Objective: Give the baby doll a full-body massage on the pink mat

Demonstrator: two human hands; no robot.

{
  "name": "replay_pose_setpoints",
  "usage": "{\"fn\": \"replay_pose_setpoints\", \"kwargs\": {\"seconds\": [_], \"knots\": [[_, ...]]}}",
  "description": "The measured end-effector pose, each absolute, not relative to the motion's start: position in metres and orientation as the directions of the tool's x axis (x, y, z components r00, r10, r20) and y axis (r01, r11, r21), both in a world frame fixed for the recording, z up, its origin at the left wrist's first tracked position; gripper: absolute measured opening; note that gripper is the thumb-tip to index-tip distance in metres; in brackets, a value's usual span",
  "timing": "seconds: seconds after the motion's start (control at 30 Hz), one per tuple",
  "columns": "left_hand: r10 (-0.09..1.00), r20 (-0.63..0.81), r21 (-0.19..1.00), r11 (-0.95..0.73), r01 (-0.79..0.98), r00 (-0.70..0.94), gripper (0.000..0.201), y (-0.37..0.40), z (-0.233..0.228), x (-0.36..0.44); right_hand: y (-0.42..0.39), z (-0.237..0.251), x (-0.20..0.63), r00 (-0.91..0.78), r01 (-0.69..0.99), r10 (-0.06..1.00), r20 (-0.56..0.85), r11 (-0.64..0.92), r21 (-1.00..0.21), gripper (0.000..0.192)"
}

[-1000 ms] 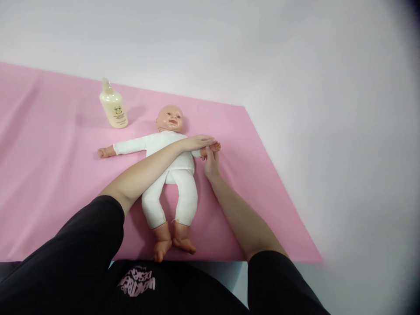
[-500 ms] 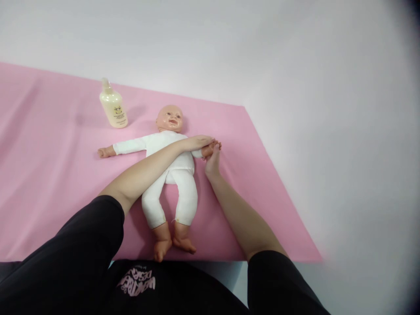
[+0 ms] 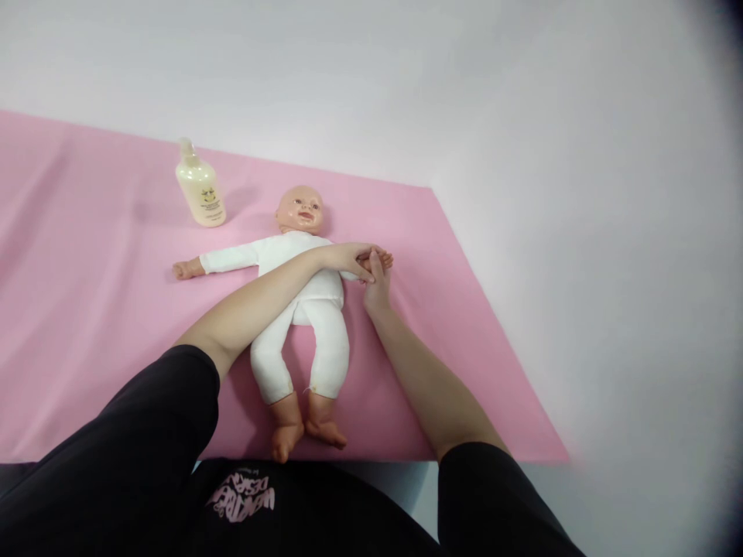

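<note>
A baby doll in a white cloth body lies on its back on the pink sheet, its head at the far end. My left forearm crosses its torso. My left hand is closed round the doll's forearm, thumb on the near side and fingers over the far side. From the near right, my right hand holds the doll's hand, with the thumb laid up against it. The fingers beneath are mostly hidden. The doll's other arm stretches out to the left.
A pump bottle of pale yellow liquid stands at the back left, past the doll's outstretched arm. The pink sheet covers the table, whose right edge slants towards me. Behind is a pale wall or floor.
My left hand has turned slightly, and its thumb now shows wrapped over the doll's forearm. My right thumb has shifted a little up and left. The doll's body and the bottle have not moved.
</note>
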State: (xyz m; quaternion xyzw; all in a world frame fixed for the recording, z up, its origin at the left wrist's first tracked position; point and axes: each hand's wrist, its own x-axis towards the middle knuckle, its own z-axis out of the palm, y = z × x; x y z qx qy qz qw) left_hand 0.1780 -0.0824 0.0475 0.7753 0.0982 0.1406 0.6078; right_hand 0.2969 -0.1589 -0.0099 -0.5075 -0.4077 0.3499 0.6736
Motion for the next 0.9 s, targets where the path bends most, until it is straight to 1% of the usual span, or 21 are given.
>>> {"fn": "replay_pose_setpoints", "kwargs": {"seconds": [0.07, 0.13, 0.27, 0.4, 0.5, 0.57, 0.63, 0.77, 0.9], "knots": [[0.301, 0.119, 0.953, -0.303, -0.024, 0.946, 0.062, -0.08, 0.048, 0.177, -0.159, -0.012, 0.299, 0.429, -0.013, 0.879, 0.209, 0.237, -0.971, 0.048], [0.293, 0.138, 0.941, -0.337, -0.033, 0.946, 0.059, -0.08, 0.049, 0.176, -0.159, -0.013, 0.301, 0.427, 0.027, 0.879, 0.214, 0.224, -0.974, 0.045], [0.301, 0.138, 0.935, -0.354, -0.024, 0.944, 0.059, -0.081, 0.051, 0.175, -0.159, -0.015, 0.302, 0.42, 0.055, 0.88, 0.22, 0.217, -0.975, 0.045], [0.295, 0.131, 0.928, -0.372, -0.013, 0.946, 0.061, -0.082, 0.052, 0.175, -0.159, -0.014, 0.301, 0.429, -0.009, 0.876, 0.22, 0.248, -0.969, 0.043], [0.288, 0.141, 0.908, -0.42, -0.007, 0.947, 0.068, -0.084, 0.054, 0.175, -0.159, -0.012, 0.298, 0.441, -0.092, 0.868, 0.228, 0.296, -0.951, 0.04], [0.291, 0.147, 0.888, -0.46, 0.004, 0.945, 0.074, -0.085, 0.055, 0.174, -0.159, -0.011, 0.295, 0.457, -0.156, 0.861, 0.223, 0.325, -0.933, 0.042], [0.295, 0.135, 0.877, -0.48, 0.025, 0.946, 0.075, -0.085, 0.055, 0.174, -0.158, -0.01, 0.293, 0.464, -0.202, 0.859, 0.217, 0.34, -0.918, 0.044], [0.292, 0.123, 0.863, -0.504, 0.044, 0.948, 0.069, -0.084, 0.053, 0.173, -0.157, -0.01, 0.292, 0.471, -0.228, 0.862, 0.189, 0.326, -0.917, 0.047], [0.301, 0.117, 0.851, -0.521, 0.061, 0.946, 0.068, -0.085, 0.053, 0.173, -0.158, -0.01, 0.292, 0.494, -0.216, 0.856, 0.154, 0.292, -0.932, 0.049]]}}
